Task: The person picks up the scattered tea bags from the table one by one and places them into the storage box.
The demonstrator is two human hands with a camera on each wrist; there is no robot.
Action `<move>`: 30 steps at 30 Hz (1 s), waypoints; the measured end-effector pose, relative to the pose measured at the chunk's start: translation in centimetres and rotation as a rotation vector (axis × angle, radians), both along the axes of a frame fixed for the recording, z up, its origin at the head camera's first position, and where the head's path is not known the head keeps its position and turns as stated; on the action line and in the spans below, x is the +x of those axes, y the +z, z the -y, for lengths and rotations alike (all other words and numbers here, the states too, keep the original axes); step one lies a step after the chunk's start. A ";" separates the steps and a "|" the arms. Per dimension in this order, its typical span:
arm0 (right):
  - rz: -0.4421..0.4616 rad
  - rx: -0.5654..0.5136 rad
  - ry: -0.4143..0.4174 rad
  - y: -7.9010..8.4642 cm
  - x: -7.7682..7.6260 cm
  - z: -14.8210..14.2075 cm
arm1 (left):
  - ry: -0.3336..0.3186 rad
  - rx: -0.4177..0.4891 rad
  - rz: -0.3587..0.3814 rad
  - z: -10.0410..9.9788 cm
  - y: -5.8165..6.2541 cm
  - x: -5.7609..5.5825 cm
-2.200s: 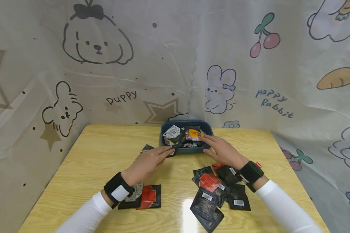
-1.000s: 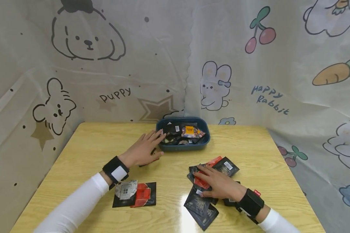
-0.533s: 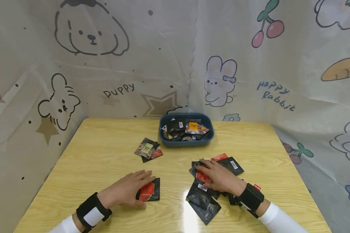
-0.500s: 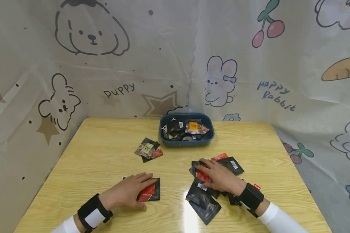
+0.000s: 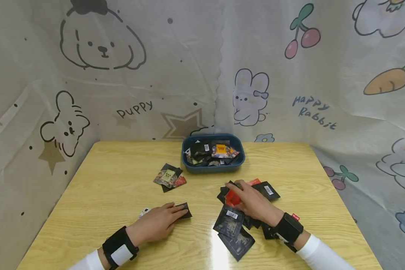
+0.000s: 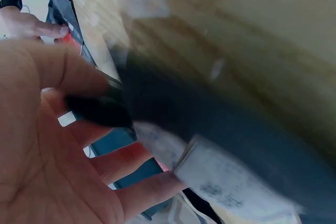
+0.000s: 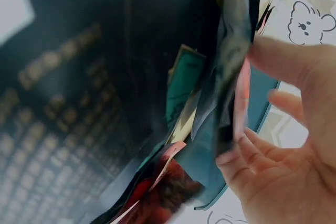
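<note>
In the head view, my left hand (image 5: 155,223) pinches a black sachet (image 5: 185,210) over the table's left part. The left wrist view shows the thumb and fingers round dark packaging, with a blurred grey-and-white sachet (image 6: 231,179) close by. My right hand (image 5: 254,202) grips a red-and-black sachet (image 5: 232,198) at the right pile. Seen from the right wrist, thumb and fingers pinch its edge (image 7: 231,77). Two black sachets, one with a barcode label (image 5: 230,221), lie just in front of that hand. The palm hides part of the left pile.
A dark blue tray (image 5: 213,169) full of assorted sachets stands at the table's back. Left of it lies a small stack of patterned sachets (image 5: 167,176). Another black sachet (image 5: 267,190) lies behind the right hand. A printed cloth (image 5: 138,86) hangs behind the table (image 5: 121,168).
Both hands have come back from the tray to the front piles. The left hand has taken hold of a sachet and tilted it. The right fingers have closed on one. The tray has a black sachet on top.
</note>
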State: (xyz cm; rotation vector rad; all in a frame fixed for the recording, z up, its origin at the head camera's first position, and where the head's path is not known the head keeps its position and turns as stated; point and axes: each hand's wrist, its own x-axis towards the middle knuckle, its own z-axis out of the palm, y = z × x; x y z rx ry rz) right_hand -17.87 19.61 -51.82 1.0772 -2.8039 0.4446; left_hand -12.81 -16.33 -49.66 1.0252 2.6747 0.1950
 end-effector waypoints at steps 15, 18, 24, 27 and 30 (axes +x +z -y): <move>-0.170 -0.047 0.068 1.9 0.3 0.5 | 0.040 0.082 -0.067 -0.1 -0.4 -0.1; -0.223 -0.105 0.107 3.6 -0.1 0.8 | 0.053 0.082 -0.054 0.1 -0.1 0.0; -0.408 -0.232 0.070 6.8 -3.3 0.8 | 0.059 0.104 -0.045 0.4 0.0 0.1; -0.474 -0.251 0.012 7.7 -5.7 0.8 | 0.066 0.129 -0.048 0.6 0.2 0.2; -0.463 -0.230 -0.051 7.7 -7.7 1.0 | 0.076 0.155 -0.062 0.8 0.6 0.3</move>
